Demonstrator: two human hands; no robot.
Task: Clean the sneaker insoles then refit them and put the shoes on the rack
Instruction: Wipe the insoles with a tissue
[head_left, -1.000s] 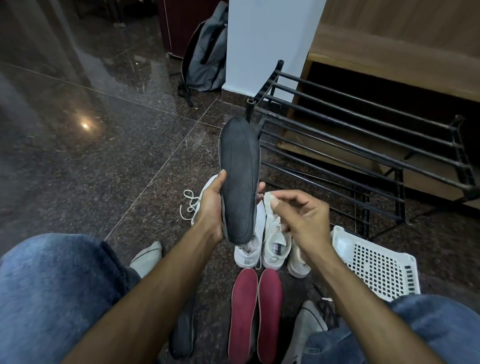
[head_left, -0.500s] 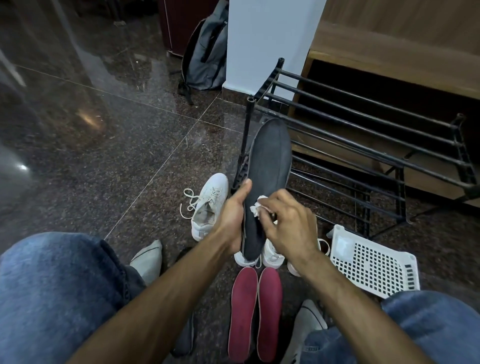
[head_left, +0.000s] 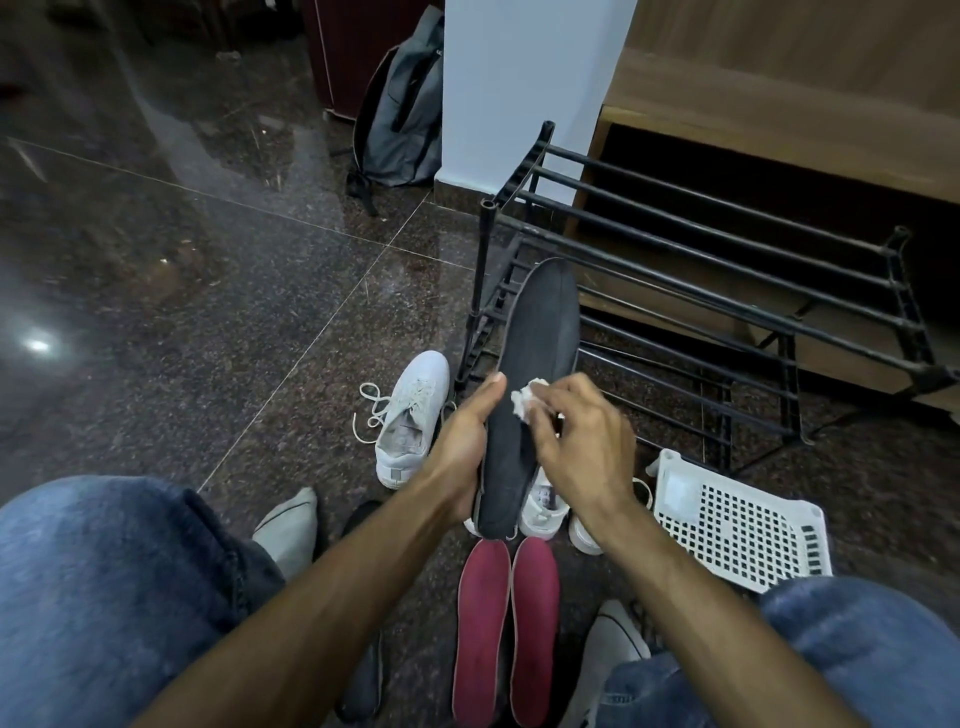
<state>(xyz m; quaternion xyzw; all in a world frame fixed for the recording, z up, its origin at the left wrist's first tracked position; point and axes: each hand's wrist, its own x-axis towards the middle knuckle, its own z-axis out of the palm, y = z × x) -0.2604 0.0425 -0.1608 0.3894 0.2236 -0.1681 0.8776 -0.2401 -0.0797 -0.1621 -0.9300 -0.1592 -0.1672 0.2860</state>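
My left hand (head_left: 464, 447) grips the heel half of a dark grey insole (head_left: 540, 343), its toe end pointing away toward the rack. My right hand (head_left: 582, 441) pinches a small white wad of tissue (head_left: 523, 399) and presses it on the insole's middle. Two red insoles (head_left: 506, 629) lie side by side on the floor below my hands. A white sneaker (head_left: 413, 415) with loose laces lies to the left, and more white sneakers (head_left: 545, 506) sit partly hidden under my hands. Another dark insole (head_left: 363, 675) lies on the floor by my left forearm.
A black metal shoe rack (head_left: 727, 291) stands ahead on the right, before a wooden bench (head_left: 779, 114). A white perforated plastic basket (head_left: 737, 525) lies at the right. A grey backpack (head_left: 405, 109) leans by a white pillar. My jeans-clad knees and grey-white shoes (head_left: 291, 530) frame the bottom.
The insole has turned from edge-on to face up and tilted right toward the rack. My right hand has brought the tissue onto it and moved slightly up its surface.
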